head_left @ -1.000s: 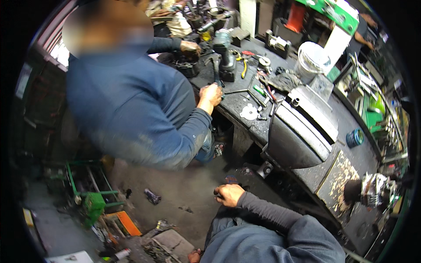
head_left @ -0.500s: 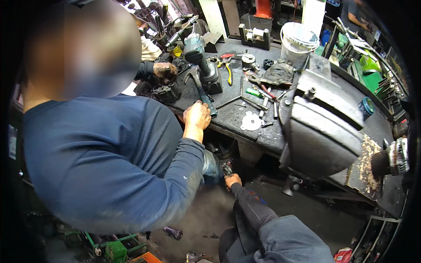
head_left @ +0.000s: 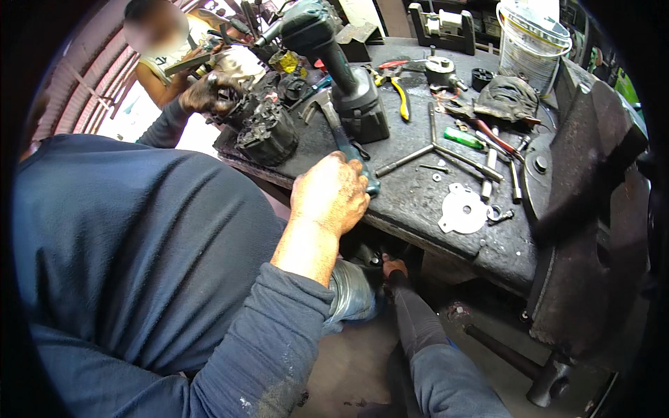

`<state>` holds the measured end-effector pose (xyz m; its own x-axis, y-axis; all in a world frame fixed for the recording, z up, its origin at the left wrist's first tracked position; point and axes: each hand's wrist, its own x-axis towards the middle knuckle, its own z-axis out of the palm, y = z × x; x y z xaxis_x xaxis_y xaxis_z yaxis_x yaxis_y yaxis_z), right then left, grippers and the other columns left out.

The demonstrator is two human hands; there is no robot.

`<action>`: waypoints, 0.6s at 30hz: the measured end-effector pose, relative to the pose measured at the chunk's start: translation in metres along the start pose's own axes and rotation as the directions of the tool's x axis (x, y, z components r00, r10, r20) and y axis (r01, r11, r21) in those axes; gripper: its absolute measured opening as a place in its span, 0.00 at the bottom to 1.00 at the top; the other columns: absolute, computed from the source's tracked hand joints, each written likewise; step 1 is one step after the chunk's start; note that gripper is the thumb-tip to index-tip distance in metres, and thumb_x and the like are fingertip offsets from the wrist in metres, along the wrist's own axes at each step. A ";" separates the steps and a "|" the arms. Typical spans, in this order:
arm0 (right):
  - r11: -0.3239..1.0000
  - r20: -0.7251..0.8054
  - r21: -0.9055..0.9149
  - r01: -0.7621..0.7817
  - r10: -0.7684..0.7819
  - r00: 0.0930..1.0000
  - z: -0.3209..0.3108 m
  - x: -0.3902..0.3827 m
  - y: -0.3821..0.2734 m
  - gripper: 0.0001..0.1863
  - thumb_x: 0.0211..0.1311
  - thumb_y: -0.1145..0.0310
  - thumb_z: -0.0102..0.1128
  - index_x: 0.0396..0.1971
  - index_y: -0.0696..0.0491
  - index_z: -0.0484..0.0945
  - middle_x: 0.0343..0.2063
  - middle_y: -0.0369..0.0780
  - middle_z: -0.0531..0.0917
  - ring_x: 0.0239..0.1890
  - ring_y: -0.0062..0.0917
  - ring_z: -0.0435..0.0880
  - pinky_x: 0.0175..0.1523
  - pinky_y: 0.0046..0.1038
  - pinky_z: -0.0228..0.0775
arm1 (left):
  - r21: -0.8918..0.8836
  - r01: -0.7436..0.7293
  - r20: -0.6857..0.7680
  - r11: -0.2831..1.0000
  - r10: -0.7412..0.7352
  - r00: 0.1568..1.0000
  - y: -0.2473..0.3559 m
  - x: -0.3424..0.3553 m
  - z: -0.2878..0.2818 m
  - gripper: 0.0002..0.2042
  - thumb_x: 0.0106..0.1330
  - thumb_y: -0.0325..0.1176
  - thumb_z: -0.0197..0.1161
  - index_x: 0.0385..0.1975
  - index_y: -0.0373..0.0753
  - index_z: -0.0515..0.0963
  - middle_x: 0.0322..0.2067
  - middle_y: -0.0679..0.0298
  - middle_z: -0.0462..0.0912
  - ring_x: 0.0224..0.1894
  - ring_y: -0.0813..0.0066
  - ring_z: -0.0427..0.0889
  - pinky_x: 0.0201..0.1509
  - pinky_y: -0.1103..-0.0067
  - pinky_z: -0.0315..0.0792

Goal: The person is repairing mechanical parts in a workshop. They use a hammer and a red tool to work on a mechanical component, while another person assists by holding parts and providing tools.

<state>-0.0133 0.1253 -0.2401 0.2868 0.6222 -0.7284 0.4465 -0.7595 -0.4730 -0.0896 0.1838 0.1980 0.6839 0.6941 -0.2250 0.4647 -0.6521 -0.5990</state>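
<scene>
My right forearm comes up from the lower edge in a dark sleeve. Below the bench edge, beside a co-worker's knee, my right hand (head_left: 394, 267) is closed around something in shadow that I cannot make out. My left hand is not in view. At the left a co-worker in a dark blue top stands at the bench. One of the co-worker's hands (head_left: 331, 191) grips a claw hammer (head_left: 327, 111) by its handle, on the bench's edge. The other, blackened hand (head_left: 212, 94) is by a dark, dirty cylindrical part (head_left: 268, 136).
On the black bench (head_left: 411, 188) stand a cordless power tool (head_left: 341, 83) and a white bucket (head_left: 533, 42). Yellow-handled pliers (head_left: 402, 97), a three-armed wrench (head_left: 433, 145) and a flat metal plate (head_left: 463, 209) lie there. A large dark metal body (head_left: 599, 209) blocks the right side. Another person is behind.
The view has shifted left and closer, so the co-worker and bench look larger. My right hand stays low by the co-worker's knee; the metallic thing at its fingers shows less clearly.
</scene>
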 end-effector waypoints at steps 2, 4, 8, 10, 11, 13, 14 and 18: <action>0.992 0.039 0.112 0.060 -0.065 0.997 0.003 0.006 -0.004 0.44 0.67 0.31 0.52 0.54 0.64 0.81 0.52 0.56 0.85 0.57 0.47 0.84 0.63 0.43 0.72 | 0.003 -0.017 0.019 1.000 0.017 1.000 -0.005 0.001 -0.001 0.05 0.58 0.37 0.62 0.30 0.44 0.78 0.36 0.58 0.79 0.45 0.59 0.78 0.47 0.66 0.74; 0.932 0.172 0.359 0.041 -0.109 0.979 -0.006 -0.002 -0.009 0.39 0.71 0.37 0.49 0.56 0.63 0.80 0.52 0.58 0.84 0.60 0.51 0.82 0.64 0.50 0.71 | 0.007 -0.011 0.041 1.000 0.011 0.999 -0.008 0.001 -0.003 0.05 0.57 0.36 0.62 0.30 0.44 0.77 0.37 0.58 0.78 0.46 0.59 0.78 0.47 0.67 0.74; 0.693 0.333 0.707 -0.144 -0.145 0.932 -0.048 -0.065 -0.003 0.31 0.69 0.38 0.59 0.28 0.55 0.78 0.16 0.40 0.80 0.14 0.30 0.77 0.19 0.37 0.68 | 0.061 0.120 0.060 0.991 -0.124 0.990 -0.015 -0.002 -0.009 0.08 0.64 0.38 0.60 0.31 0.52 0.87 0.36 0.74 0.85 0.52 0.73 0.81 0.56 0.72 0.75; 0.695 0.355 0.695 -0.185 -0.107 0.929 -0.068 -0.117 0.003 0.34 0.65 0.30 0.58 0.23 0.50 0.70 0.14 0.35 0.72 0.10 0.24 0.68 0.14 0.30 0.59 | 0.022 0.047 0.052 0.999 -0.048 0.998 -0.026 -0.006 -0.018 0.08 0.64 0.38 0.59 0.31 0.53 0.87 0.36 0.74 0.86 0.51 0.74 0.81 0.55 0.72 0.75; 0.681 0.442 0.691 -0.244 -0.131 0.887 -0.081 -0.142 0.008 0.33 0.66 0.31 0.57 0.25 0.50 0.71 0.15 0.37 0.72 0.11 0.24 0.69 0.15 0.29 0.60 | 0.008 0.050 0.030 0.999 -0.050 0.998 -0.031 -0.008 -0.024 0.08 0.64 0.38 0.59 0.30 0.53 0.87 0.36 0.74 0.86 0.52 0.74 0.81 0.54 0.71 0.75; 0.646 0.388 0.733 -0.214 -0.139 0.911 -0.105 -0.195 0.021 0.32 0.67 0.34 0.58 0.26 0.53 0.70 0.16 0.39 0.72 0.12 0.26 0.68 0.16 0.28 0.58 | -0.075 0.043 -0.012 0.996 -0.044 0.999 -0.042 -0.020 -0.043 0.09 0.67 0.32 0.57 0.27 0.45 0.83 0.34 0.73 0.84 0.47 0.76 0.82 0.51 0.75 0.75; 0.596 0.413 0.761 -0.257 -0.138 0.900 -0.119 -0.223 0.029 0.32 0.66 0.35 0.61 0.26 0.53 0.69 0.16 0.39 0.72 0.12 0.25 0.68 0.16 0.28 0.56 | -0.150 0.072 -0.101 0.986 -0.087 0.991 -0.043 -0.033 -0.055 0.08 0.66 0.33 0.58 0.28 0.45 0.83 0.34 0.72 0.84 0.46 0.75 0.82 0.50 0.75 0.75; 0.602 0.499 0.726 -0.332 -0.130 0.857 -0.181 -0.334 0.076 0.29 0.66 0.43 0.65 0.22 0.54 0.71 0.15 0.40 0.73 0.12 0.26 0.70 0.15 0.28 0.56 | -0.567 0.288 -0.099 0.771 -0.412 0.906 0.011 -0.166 -0.107 0.06 0.65 0.35 0.61 0.31 0.42 0.83 0.35 0.69 0.84 0.44 0.72 0.82 0.49 0.73 0.75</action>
<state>0.0785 -0.1065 0.0571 -0.2353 0.5372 -0.8100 -0.4415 -0.8015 -0.4034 -0.1381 0.0283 0.3112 0.4839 0.8670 0.1186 0.8748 -0.4758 -0.0910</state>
